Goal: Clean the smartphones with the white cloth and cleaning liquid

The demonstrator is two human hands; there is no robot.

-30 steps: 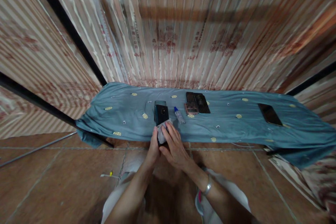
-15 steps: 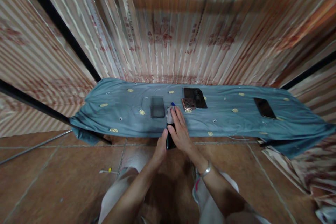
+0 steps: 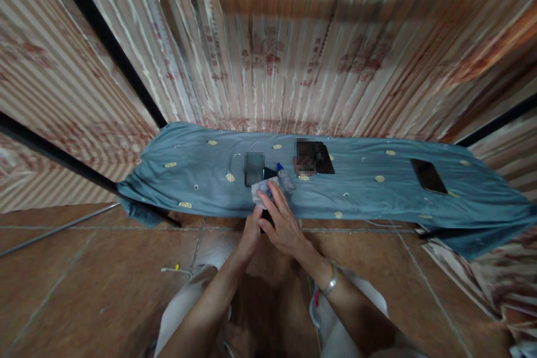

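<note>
Makeshift phone-repair stall: corrugated walls (image 3: pixel 293 39), phones (image 3: pixel 428 175).

Bottle (image 3: pixel 286 177) on cloth (image 3: pixel 369 196), between left phone (image 3: pixel 254 168) and right phones (image 3: pixel 314 158); lone phone (image 3: pixel 428 175) far right.

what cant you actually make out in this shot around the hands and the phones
Head view only:
- The dark phone in the left hand: mostly covered by both hands and the pale cloth under the right hand.
- Two patches on the blue cloth are blurred: one beside the small bottle, one over the stacked phones.
- The bottle's label is too small to read.
- The far phone: its make cannot be told.
</note>
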